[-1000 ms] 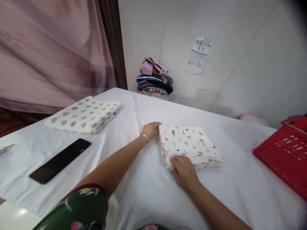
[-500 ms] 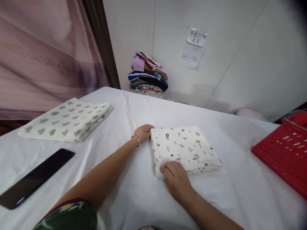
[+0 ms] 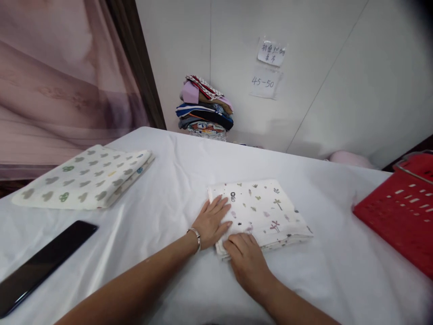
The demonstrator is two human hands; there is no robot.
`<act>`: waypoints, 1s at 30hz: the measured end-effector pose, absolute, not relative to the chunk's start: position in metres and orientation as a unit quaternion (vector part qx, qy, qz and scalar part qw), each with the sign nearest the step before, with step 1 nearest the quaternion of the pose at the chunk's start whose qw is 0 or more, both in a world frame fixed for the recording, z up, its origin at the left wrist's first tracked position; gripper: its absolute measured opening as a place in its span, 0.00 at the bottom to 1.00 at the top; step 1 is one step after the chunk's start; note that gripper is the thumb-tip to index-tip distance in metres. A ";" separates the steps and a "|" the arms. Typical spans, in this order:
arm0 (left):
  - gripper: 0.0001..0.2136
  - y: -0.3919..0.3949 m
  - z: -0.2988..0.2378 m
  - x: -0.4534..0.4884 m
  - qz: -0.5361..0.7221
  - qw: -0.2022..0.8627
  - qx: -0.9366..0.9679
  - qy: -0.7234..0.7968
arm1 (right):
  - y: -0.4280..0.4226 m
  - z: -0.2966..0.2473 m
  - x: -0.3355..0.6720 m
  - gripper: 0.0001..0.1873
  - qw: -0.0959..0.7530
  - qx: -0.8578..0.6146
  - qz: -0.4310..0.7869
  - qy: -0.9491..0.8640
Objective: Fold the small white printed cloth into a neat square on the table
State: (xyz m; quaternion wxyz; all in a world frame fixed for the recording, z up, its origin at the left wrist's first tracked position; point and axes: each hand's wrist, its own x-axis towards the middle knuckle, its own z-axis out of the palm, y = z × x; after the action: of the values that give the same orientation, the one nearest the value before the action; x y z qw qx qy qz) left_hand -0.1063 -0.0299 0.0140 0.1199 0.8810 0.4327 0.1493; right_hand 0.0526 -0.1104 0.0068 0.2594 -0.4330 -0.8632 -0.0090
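A folded white cloth (image 3: 262,205) printed with small plants and palm trees lies on the white-covered table (image 3: 182,289). My left hand (image 3: 210,223) rests flat across its left edge, fingers spread, a silver bracelet at the wrist. Close beside it, my right hand (image 3: 248,266) has its fingers curled over the cloth's near left corner, with the thumb hidden at the edge. Several layers show along the near side of the fold. Farther left lies another folded white cloth (image 3: 84,178), patterned with grey and green cloud or tree shapes.
A black phone (image 3: 47,262) lies at the left. On the right stands a red perforated basket (image 3: 399,212) with a metal handle. Beyond the table's far edge, a stack of folded fabrics (image 3: 206,108) rises against the wall, near paper signs (image 3: 264,83). A pink curtain (image 3: 61,81) hangs at the left.
My left hand has come nearer from the cloth's far left corner and now lies flat on its left edge. My right hand keeps its hold on the near corner. The view has shifted slightly.
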 end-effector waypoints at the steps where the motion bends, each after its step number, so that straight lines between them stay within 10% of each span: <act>1: 0.23 -0.029 0.011 -0.107 0.146 0.120 0.879 0.439 | -0.110 0.007 0.052 0.11 0.259 -0.433 -0.011 -0.863; 30: 0.22 -0.059 -0.002 -0.103 0.176 0.070 0.906 0.378 | -0.131 0.022 0.166 0.18 0.167 -0.490 -0.022 -0.856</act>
State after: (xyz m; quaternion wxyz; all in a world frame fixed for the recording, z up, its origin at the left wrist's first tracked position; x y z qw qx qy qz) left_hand -0.1029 -0.0585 -0.0017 0.0704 0.9062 0.3781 0.1756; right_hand 0.1658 -0.1308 0.0217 0.1666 -0.4897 -0.8555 -0.0222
